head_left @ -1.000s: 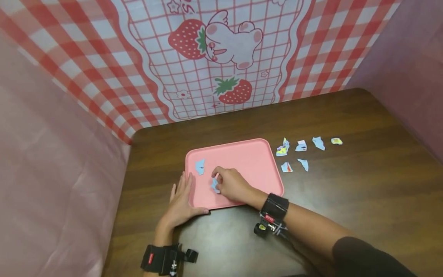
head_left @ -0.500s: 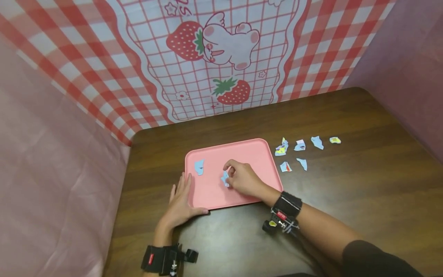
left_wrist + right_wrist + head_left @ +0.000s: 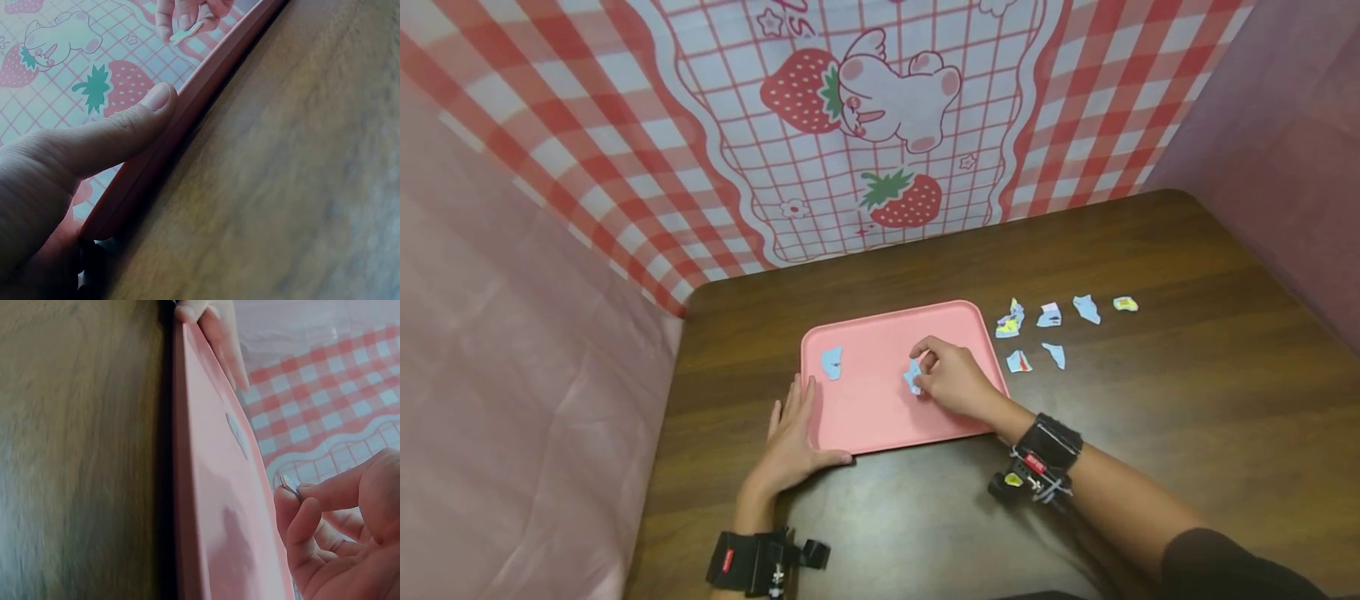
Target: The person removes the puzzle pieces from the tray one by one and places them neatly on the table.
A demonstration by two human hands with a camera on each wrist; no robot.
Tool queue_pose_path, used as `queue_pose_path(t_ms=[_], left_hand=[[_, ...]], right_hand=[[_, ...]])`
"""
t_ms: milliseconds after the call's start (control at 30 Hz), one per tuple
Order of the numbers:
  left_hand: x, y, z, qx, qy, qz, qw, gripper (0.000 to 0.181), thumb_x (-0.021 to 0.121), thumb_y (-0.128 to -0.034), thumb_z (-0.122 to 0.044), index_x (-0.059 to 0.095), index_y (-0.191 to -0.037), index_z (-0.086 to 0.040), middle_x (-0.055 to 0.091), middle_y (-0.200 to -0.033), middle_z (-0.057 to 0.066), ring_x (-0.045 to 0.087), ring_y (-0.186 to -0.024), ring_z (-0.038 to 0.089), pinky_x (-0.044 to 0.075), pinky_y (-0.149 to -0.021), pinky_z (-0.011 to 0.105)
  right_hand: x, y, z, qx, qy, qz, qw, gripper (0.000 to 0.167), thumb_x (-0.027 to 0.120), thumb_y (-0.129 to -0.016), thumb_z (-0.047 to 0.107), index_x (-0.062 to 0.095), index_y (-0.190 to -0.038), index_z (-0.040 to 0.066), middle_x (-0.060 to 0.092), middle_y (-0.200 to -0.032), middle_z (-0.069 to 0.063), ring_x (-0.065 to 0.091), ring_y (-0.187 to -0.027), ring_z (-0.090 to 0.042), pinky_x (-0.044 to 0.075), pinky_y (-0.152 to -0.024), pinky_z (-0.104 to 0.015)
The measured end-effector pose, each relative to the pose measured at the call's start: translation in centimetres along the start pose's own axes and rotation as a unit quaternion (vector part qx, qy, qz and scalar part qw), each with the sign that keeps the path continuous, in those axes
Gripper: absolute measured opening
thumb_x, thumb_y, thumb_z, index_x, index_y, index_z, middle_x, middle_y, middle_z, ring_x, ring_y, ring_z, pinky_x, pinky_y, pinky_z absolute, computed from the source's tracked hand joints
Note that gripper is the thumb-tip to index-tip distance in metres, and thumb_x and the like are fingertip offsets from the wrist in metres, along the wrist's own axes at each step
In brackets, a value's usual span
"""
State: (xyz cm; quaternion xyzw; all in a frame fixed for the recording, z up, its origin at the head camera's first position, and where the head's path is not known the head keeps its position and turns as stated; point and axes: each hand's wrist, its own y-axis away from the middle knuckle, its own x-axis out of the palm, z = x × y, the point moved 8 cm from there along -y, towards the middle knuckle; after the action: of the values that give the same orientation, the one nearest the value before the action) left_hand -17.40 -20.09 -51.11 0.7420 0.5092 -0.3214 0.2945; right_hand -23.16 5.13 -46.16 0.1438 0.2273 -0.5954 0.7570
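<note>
My right hand [image 3: 958, 383] pinches a small light blue piece of torn paper [image 3: 913, 377] between thumb and fingertips, over the right half of a pink tray [image 3: 865, 425]. In the right wrist view, the pinched paper [image 3: 290, 485] appears nearly edge-on, above the tray surface. Another light blue piece [image 3: 832, 363] lies flat near the tray's upper left corner. My left hand [image 3: 790, 446] rests against the lower left corner of the tray, fingers spread along its left side. In the left wrist view its straight thumb [image 3: 125, 131] lies on the tray's near rim.
To the right of the tray, several paper scraps lie on the brown wooden table [image 3: 1150, 417] in two rows, among them a yellow-patterned scrap [image 3: 1011, 320] and one with red [image 3: 1019, 362]. A red-and-white checked cloth [image 3: 895, 100] hangs behind the table.
My right hand has carried the light blue paper piece from the tray's left middle toward the right and slightly away from me. My left hand and the tray have stayed in place.
</note>
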Motion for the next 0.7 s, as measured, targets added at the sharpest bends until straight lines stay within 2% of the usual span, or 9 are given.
queue_pose_path(t_ms=[200,400,600,700], left_hand=[[0.1,-0.1,-0.1,0.003,0.001,-0.004,1.0000,0.134,0.086,-0.0700,-0.060,0.004,-0.163,-0.008,-0.008,-0.168,0.017,-0.007,-0.154,0.030,-0.007,-0.118,0.059],[0.2,-0.3,-0.2,0.007,0.002,-0.004,1.0000,0.134,0.085,-0.0703,-0.061,0.004,-0.163,-0.009,-0.008,-0.168,0.015,-0.008,-0.154,0.028,-0.007,-0.118,0.059],[0.0,-0.1,-0.1,-0.002,-0.002,-0.003,1.0000,0.135,0.086,-0.0691,-0.059,0.004,-0.162,-0.008,-0.008,-0.168,0.015,-0.009,-0.154,0.026,-0.008,-0.119,0.058],[0.0,-0.1,0.0,-0.001,-0.002,-0.005,1.0000,0.135,0.086,-0.0692,-0.059,0.004,-0.162,-0.008,-0.007,-0.168,0.016,-0.008,-0.154,0.027,-0.007,-0.119,0.058]], right_hand=[[-2.2,0.2,-1.0,0.002,0.001,-0.024,0.9997,0.031,0.075,-0.078,-0.003,0.064,-0.107,0.002,0.064,-0.074,-0.001,0.059,-0.065,-0.014,0.047,-0.065,-0.031],[-5.0,0.7,-2.9,0.005,0.004,-0.052,0.9986,0.031,0.073,-0.078,-0.006,0.063,-0.107,-0.003,0.065,-0.074,-0.005,0.059,-0.062,-0.011,0.046,-0.058,-0.026],[-7.5,1.6,-4.3,0.021,0.023,-0.073,0.9969,0.031,0.074,-0.079,-0.005,0.063,-0.109,-0.004,0.066,-0.076,-0.006,0.060,-0.065,-0.011,0.046,-0.058,-0.025],[-8.8,2.3,-4.9,0.023,0.029,-0.087,0.9955,0.031,0.074,-0.079,-0.006,0.063,-0.108,-0.003,0.066,-0.074,-0.006,0.059,-0.062,-0.010,0.046,-0.057,-0.023]])
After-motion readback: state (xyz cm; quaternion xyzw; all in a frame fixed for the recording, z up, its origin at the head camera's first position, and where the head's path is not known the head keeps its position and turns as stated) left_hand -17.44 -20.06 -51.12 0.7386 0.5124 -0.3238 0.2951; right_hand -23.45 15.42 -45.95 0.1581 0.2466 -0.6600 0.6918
